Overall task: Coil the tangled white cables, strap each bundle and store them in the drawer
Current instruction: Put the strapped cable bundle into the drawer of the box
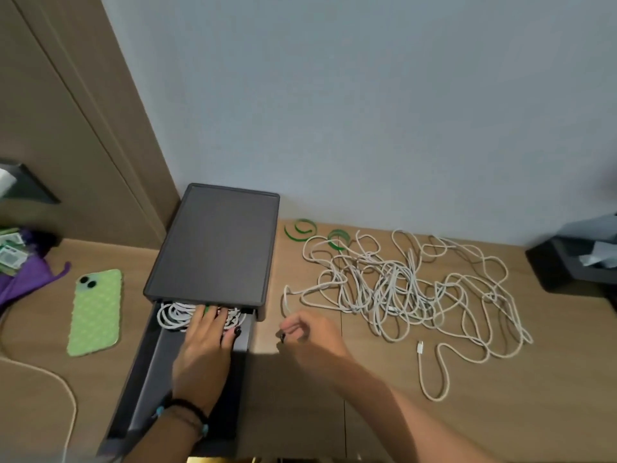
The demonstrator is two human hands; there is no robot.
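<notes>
White coiled bundle (177, 315) lies stowed in the open drawer (150, 379) under flat left-hand fingers (208, 324), while the right hand (309, 330) pinches the tangled cables (400, 289) on the table (500, 396), probably to coil next.

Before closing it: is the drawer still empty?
No, coiled cables lie in the drawer under the left hand.

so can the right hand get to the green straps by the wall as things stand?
Probably yes. The right hand hovers over bare desk, and the green straps lie in the open past the tangled cables' left edge; nothing covers them.
</notes>
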